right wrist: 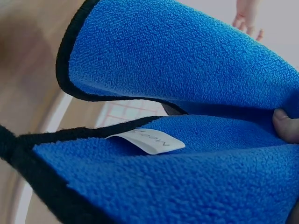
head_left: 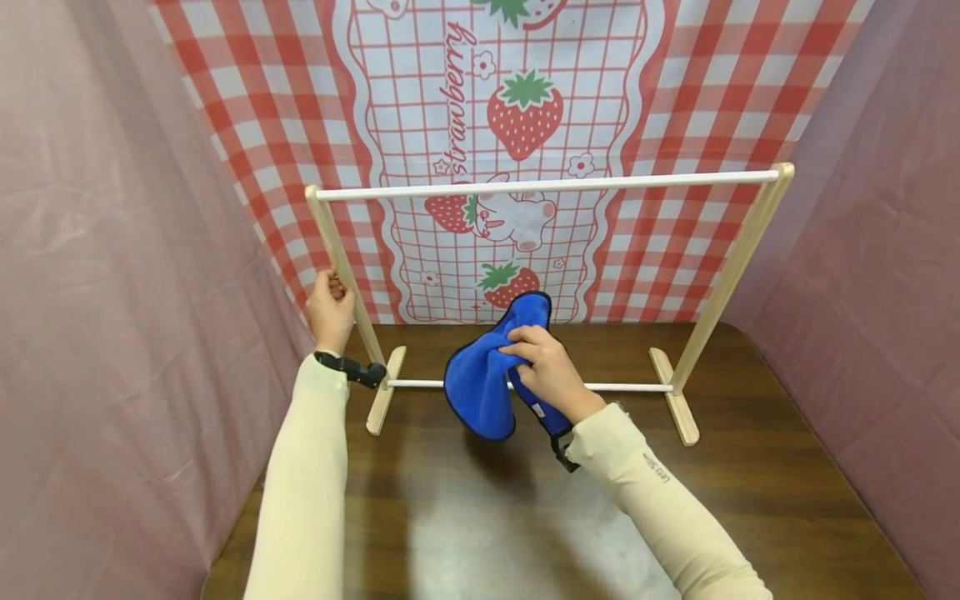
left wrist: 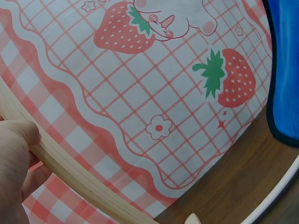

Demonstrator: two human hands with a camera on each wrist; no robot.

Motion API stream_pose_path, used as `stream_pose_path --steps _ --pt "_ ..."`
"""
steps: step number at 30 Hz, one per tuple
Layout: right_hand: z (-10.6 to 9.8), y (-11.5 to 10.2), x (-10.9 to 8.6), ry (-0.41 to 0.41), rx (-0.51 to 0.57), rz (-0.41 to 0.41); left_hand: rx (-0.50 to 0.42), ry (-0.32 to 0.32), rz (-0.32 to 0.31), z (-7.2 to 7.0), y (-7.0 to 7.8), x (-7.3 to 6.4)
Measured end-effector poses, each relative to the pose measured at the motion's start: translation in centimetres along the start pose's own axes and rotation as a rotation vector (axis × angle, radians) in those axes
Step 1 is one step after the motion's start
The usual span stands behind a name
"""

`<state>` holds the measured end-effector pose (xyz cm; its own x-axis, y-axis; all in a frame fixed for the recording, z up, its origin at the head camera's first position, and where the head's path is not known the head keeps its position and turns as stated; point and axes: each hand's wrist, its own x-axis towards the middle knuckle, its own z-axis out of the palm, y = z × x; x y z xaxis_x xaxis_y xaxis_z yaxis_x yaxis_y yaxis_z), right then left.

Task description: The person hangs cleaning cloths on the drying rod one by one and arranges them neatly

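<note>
A blue towel with black edging hangs in loose folds from my right hand, whose thumb and fingers pinch it in front of the rack. A white tag sticks out from its edge in the right wrist view. The drying rack has wooden side posts and a white top rod. My left hand grips its left post about halfway up; in the left wrist view the thumb and a finger lie on either side of the wood. The towel hides part of the lower white rod.
The rack's wooden feet stand on a brown wooden table. Behind it hangs a red-and-white checked cloth with strawberry prints. Pink curtains close in both sides.
</note>
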<state>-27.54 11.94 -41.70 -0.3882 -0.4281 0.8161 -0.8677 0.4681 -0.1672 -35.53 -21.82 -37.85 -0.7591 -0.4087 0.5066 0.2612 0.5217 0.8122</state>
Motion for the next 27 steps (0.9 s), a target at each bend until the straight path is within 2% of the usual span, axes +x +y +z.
stream_pose_path --steps 16,27 --pt "-4.9 -1.6 6.2 0.137 -0.01 -0.074 -0.007 -0.013 -0.006 0.0 -0.1 0.1" --pt "-7.7 -2.5 10.6 0.245 -0.063 -0.181 -0.037 -0.007 0.004 0.0 0.0 0.0"
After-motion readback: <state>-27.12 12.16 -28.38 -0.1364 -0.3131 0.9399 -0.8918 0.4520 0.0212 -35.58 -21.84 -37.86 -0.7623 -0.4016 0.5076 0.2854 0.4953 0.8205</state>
